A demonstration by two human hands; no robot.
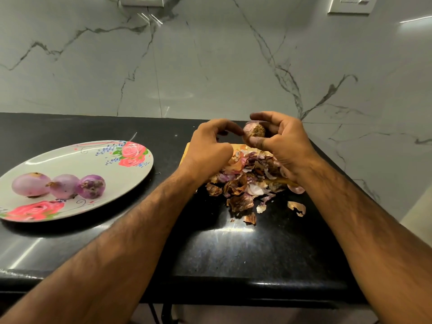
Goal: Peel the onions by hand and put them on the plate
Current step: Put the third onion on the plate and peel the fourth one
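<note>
My right hand [284, 142] grips a small purple onion [254, 129] between thumb and fingers, its brown root end facing me, above a heap of onion skins [245, 178]. My left hand [210, 146] hovers just left of the onion with curled fingers; its fingertips reach the onion's left side. Three peeled purple onions [63, 185] lie side by side on the left part of a white plate with red roses [98, 164].
The skins lie on a yellow wooden board [184, 153], mostly covered, and spill onto the black counter [233, 249]. Another onion piece [296, 189] peeks out under my right wrist. A marble wall stands behind; the counter's front edge is close to me.
</note>
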